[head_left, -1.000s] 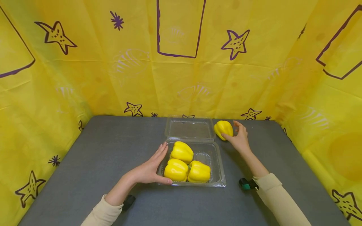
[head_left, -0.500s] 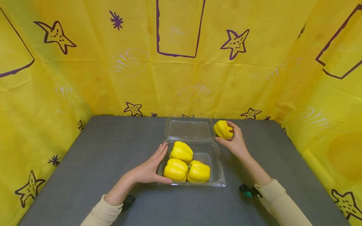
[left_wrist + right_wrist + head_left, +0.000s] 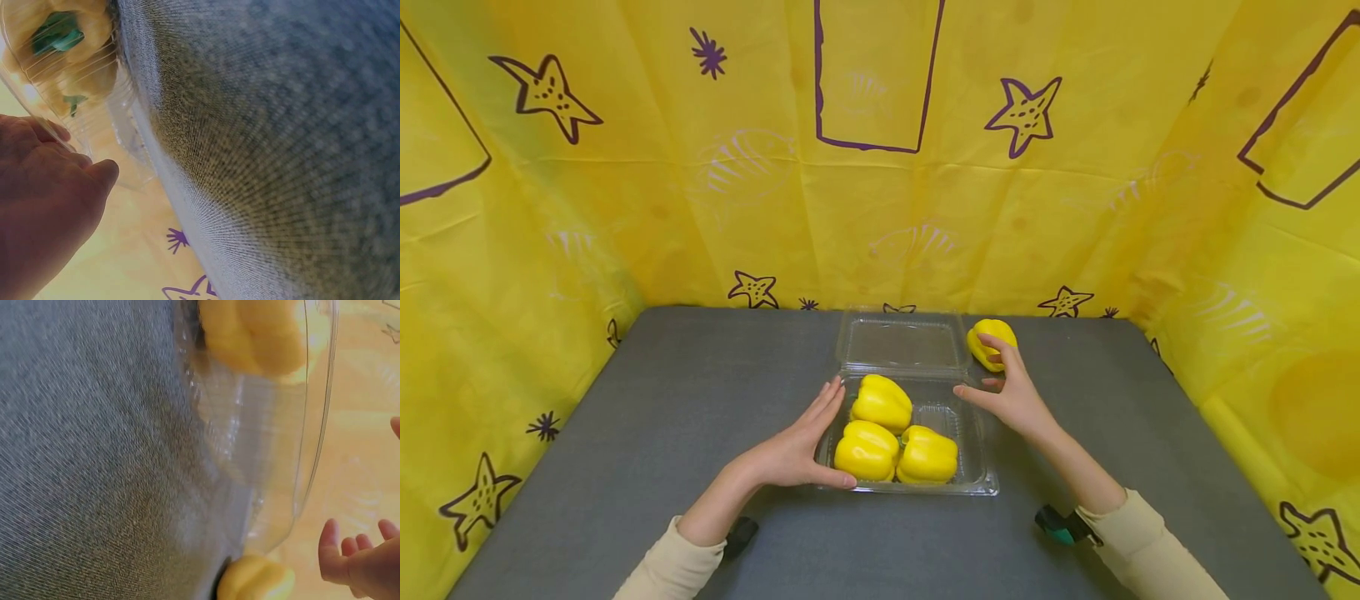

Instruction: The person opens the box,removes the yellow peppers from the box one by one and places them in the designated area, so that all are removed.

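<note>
A clear plastic clamshell container [image 3: 972, 442] lies on the table with three yellow bell peppers inside: one at the back left [image 3: 882, 403], one at the front left [image 3: 866, 452], one at the front middle [image 3: 928, 456]. My left hand [image 3: 793, 446] rests along the container's left side, fingers extended, thumb at its front edge. Beside the raised-back lid [image 3: 898, 342] sits another yellow bell pepper [image 3: 1002, 330]. My right hand [image 3: 1021, 402], fingers loosely bent and holding nothing, hovers by the container's back right corner; its fingers overlap this pepper in the head view, while the right wrist view shows a gap.
The grey table [image 3: 722, 367] extends to both sides of the container. A yellow cloth [image 3: 880, 200] with sea-creature drawings hangs behind it and at the sides. A dark wrist device [image 3: 1063, 525] sits below the right sleeve.
My right hand has come off the pepper beside the lid and moved left and toward me, over the container's right rim. That pepper stayed put. My left hand has not moved.
</note>
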`<state>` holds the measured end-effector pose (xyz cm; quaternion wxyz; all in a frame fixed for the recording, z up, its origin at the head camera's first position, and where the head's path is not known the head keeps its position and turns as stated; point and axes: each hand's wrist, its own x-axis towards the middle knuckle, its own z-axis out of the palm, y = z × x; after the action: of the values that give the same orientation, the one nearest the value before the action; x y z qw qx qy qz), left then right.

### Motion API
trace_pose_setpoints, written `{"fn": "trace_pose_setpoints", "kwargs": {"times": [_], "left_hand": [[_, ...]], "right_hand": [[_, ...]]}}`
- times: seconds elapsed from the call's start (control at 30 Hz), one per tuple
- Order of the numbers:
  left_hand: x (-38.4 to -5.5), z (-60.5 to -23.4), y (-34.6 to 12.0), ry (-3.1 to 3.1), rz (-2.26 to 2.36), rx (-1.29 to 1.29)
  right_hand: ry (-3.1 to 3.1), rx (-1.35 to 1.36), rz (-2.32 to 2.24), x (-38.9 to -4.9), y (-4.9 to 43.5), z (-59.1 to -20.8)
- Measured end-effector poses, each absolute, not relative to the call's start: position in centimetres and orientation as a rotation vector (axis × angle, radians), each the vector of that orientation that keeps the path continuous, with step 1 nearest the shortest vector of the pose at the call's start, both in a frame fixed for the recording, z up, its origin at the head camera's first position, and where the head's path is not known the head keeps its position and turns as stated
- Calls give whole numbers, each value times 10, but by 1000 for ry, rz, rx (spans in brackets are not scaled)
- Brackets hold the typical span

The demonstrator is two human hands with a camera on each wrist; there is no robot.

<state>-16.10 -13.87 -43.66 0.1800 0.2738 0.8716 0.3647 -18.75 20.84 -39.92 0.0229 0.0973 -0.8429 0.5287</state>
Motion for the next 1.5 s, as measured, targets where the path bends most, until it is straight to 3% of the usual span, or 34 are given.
{"fn": "trace_pose_setpoints", "kwargs": {"times": [1.03, 1.5], "left_hand": [[-161, -435, -138, 2455, 1034, 780], [-161, -435, -138, 2454, 1033, 781]], "right_hand": [[-2755, 1019, 1683, -162, 197, -406], [-2899, 1069, 1640, -160, 193, -407]]}}
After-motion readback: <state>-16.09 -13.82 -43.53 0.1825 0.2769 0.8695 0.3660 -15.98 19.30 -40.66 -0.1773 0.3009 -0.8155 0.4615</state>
